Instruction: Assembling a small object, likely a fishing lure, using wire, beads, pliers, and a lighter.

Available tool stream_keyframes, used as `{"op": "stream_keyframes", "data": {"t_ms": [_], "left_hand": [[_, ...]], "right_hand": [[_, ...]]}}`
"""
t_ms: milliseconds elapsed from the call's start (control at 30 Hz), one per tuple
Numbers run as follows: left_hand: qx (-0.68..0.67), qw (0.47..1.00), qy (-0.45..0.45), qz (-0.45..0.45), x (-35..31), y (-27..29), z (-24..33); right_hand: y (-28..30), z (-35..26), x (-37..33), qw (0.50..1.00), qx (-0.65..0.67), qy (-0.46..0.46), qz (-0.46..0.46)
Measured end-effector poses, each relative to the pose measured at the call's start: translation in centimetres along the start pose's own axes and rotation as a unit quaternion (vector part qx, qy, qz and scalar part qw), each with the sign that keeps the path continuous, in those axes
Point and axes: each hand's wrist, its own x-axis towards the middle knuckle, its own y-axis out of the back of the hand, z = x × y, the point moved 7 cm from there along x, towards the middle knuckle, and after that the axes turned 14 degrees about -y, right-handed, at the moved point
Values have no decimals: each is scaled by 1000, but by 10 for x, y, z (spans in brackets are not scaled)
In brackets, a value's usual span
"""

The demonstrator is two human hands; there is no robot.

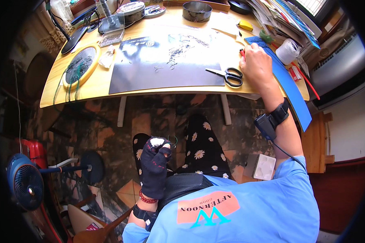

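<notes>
My left hand [155,166], in a dark glove with a white patch at the fingers, is closed above my lap. From its fingertips sticks a thin green cord [174,141], bent in a curve. At the table's right side my right hand [257,62] is bare, its fingers curled together. A small red piece [242,53] shows at its fingertips; the rest is hidden. Just left of that hand lie scissors [232,77] with black handles, slightly parted. Many small dark pieces [178,50] are scattered over a dark glossy sheet [150,79] on the table.
A round yellow-rimmed tray [95,60] with green cords stands at the table's left. Behind are a clear box [111,37], round tins [197,12] and a phone stand [74,40]. A blue strip [290,85], white roll [288,51] and paper stack lie right. A fan [26,182] stands lower left.
</notes>
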Motion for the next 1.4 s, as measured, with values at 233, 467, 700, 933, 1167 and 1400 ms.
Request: {"op": "stream_keyframes", "data": {"t_ms": [233,467,700,933,1167,1400], "left_hand": [[-8,1000,7,8,0,0,4],[-75,997,21,-6,-1,0,-12],[24,998,6,-52,1,-4,-5],[87,993,-48,-68,-1,-12,3],[110,990,-37,-81,-1,-13,0],[105,990,-28,-88,-1,-16,-1]], "right_hand": [[20,8,-6,988,144,-4,61],[29,-60,-124,584,726,-63,-358],[9,-114,-202,664,597,15,-449],[-12,-121,-208,617,608,-5,-500],[-18,-121,-211,590,576,-29,-566],[-17,-123,-209,629,549,5,-550]]}}
